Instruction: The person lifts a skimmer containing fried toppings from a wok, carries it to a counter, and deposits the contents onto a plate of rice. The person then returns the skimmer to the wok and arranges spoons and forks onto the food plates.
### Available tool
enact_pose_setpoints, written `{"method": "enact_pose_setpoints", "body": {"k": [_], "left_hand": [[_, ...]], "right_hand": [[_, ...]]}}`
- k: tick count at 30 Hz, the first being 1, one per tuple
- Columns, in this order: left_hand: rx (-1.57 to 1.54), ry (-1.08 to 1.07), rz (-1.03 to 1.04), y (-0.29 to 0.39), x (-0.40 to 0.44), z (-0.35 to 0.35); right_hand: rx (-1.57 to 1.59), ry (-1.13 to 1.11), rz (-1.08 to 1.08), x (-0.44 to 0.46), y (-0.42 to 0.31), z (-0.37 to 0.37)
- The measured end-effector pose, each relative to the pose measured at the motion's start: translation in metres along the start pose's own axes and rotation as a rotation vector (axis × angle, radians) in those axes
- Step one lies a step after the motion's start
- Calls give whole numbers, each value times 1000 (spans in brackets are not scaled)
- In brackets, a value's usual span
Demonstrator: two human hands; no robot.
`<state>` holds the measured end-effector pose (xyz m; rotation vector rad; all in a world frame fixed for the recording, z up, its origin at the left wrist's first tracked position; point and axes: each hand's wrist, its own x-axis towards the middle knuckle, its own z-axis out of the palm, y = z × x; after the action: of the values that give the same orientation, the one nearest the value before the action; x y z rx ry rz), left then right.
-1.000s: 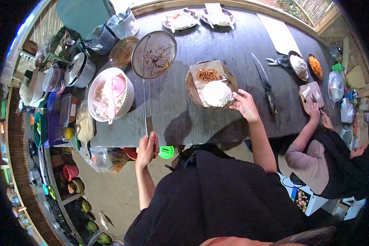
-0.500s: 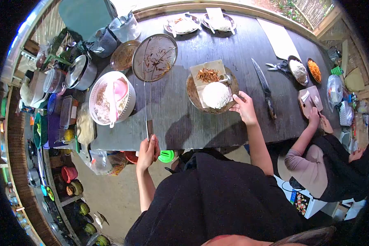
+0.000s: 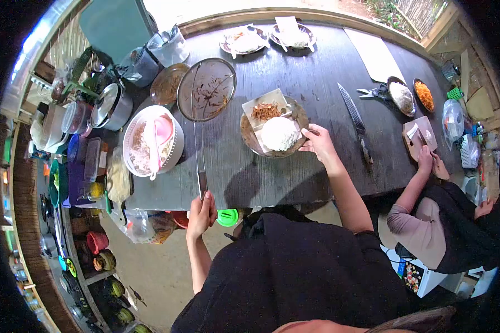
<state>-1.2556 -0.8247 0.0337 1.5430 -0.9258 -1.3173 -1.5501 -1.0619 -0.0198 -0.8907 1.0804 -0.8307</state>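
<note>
Strainer (image 3: 206, 90) handle clamped in fingers of left hand (image 3: 201, 215); fingers of right hand (image 3: 318, 143) pinch plate (image 3: 301, 114) at right rim, best kept level under rice mound (image 3: 279, 134).

A loose, plain black garment (image 3: 311, 266), possibly a draped shawl, is worn.

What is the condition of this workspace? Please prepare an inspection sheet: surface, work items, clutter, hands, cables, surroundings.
Surface: dark tabletop, shiny in places.
Work items: strainer with bits on its mesh; plate bearing rice mound and brown shreds.
Clutter: knife and scissors right of the plate; white tub and pot at left.
Hands: left hand grips strainer's handle; right hand holds plate's rim.
Cables: one possibly beside the white box; too small to confirm.
Surroundings: another person at right, working at a cutting board.
</note>
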Motion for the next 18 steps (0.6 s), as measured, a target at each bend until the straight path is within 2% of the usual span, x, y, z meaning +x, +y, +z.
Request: {"method": "enact_pose_setpoints", "body": {"k": [9,11,15,18], "left_hand": [[12,54,31,4,-5,2],[-6,76,15,5,-6,4],[-4,119,-32,10,-13,8],[-37,100,-16,4,-15,10]], "right_hand": [[-54,8,31,14,-4,-6],[-16,117,-123,13,-7,-7],[64,92,-81,-8,-14,-8],[-9,35,-80,-23,0,-5]]}}
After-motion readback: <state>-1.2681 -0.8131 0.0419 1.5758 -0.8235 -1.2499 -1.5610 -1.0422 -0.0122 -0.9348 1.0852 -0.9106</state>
